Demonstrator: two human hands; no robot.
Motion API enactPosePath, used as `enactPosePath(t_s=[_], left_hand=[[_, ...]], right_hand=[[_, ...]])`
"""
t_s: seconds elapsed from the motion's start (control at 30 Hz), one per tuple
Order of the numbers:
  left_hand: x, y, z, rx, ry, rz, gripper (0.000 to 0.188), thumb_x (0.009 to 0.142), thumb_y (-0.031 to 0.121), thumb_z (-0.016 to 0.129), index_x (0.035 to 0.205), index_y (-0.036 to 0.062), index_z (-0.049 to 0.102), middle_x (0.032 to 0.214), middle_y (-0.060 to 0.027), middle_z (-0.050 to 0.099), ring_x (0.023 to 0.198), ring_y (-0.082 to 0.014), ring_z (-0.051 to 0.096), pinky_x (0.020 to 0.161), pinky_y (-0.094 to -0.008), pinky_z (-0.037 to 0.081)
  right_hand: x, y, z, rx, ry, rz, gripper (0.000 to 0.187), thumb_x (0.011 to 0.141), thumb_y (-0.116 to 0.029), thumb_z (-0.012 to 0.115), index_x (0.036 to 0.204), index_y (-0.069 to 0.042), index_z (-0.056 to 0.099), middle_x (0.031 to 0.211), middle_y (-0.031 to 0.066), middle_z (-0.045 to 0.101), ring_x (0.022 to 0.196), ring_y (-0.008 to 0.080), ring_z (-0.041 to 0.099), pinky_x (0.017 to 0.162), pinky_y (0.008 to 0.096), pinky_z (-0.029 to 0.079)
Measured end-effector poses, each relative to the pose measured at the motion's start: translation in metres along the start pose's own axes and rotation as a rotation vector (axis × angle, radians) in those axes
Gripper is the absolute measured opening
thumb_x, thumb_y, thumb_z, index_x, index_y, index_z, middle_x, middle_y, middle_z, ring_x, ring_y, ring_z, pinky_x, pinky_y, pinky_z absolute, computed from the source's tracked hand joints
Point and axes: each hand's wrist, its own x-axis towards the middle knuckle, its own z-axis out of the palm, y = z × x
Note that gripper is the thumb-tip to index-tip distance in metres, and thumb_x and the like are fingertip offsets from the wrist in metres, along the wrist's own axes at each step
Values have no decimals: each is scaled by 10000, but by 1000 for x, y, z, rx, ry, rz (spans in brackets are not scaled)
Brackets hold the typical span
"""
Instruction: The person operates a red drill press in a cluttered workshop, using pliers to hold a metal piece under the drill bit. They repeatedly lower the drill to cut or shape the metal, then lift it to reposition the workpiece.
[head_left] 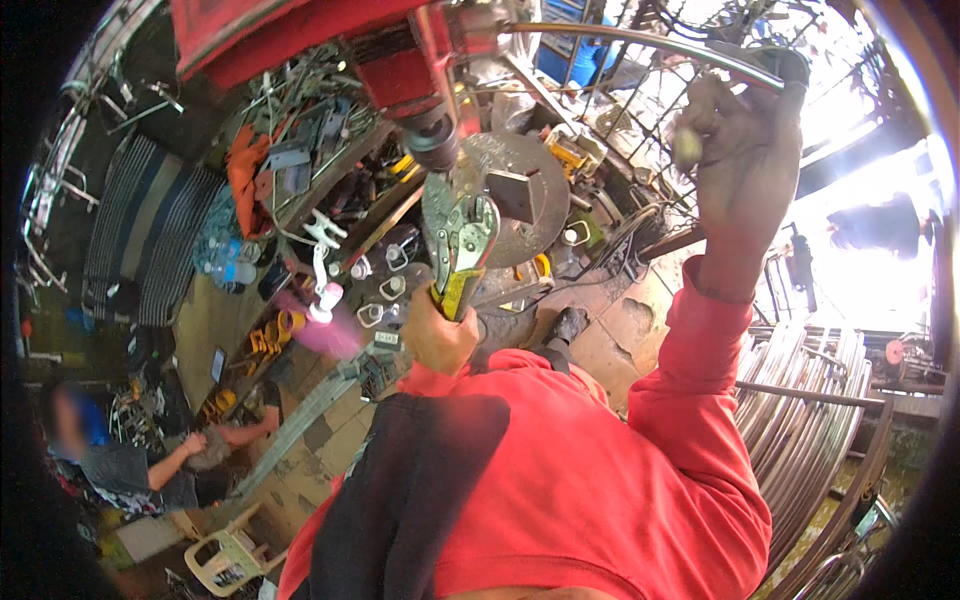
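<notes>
My left hand (440,335) is closed round the yellow handle of locking pliers (470,240). The jaws clamp a flat grey metal plate (437,208) under the drill chuck (432,145) of a red drill press (385,60). The plate lies over the edge of the round worktable (520,235). My right hand (748,165) is raised at the upper right, its fingers curled at the end of the press's long metal lever (650,40). The drill's tip against the plate is hard to make out.
Tools and metal scraps crowd a bench (310,160) behind the press. Curved metal rods (800,420) are stacked at the right. A person (150,460) sits at the lower left, near a pale plastic chair (225,560). Plastic bottles (390,285) stand left of the pliers.
</notes>
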Motion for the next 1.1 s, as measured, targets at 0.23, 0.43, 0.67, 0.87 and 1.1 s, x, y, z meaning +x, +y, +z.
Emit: enactPosePath(t_s=[0.23,0.43,0.67,0.87,1.1], left_hand=[[-19,-68,60,-204,-33,43,522,652,185,823,1089,14,596,858,-180,671,730,-408,660,667,-472,533],[-23,-102,105,-118,-37,94,517,674,239,873,1039,9,587,916,-200,642,832,-416,646,748,-486,517],[-41,-132,140,-216,-57,7,448,721,178,851,1022,16,561,914,-216,673,823,-442,672,703,-460,541],[-47,-143,166,-248,-23,-31,497,730,216,828,1085,-12,566,946,-167,653,857,-360,666,785,-414,539],[-57,-166,199,-286,9,132,340,727,198,745,950,-9,593,902,-186,605,867,-420,615,893,-475,512]], right_hand=[[3,23,4,-259,191,-374,416,1078,-344,377,1279,-22,549,1258,206,605,1102,312,619,907,472,539],[13,24,-3,296,-181,-346,404,996,-285,408,1219,-11,604,1283,247,585,1281,439,530,1093,615,402],[-8,24,-5,314,-34,-323,464,1057,-329,363,669,-120,509,794,120,519,1047,383,551,1053,525,359],[-9,21,-5,422,-25,-290,536,1056,-298,374,534,-179,351,584,13,330,870,324,462,1037,495,359],[-9,13,8,274,137,-311,482,1056,-249,367,579,-186,339,576,-15,280,767,258,413,978,488,372]])
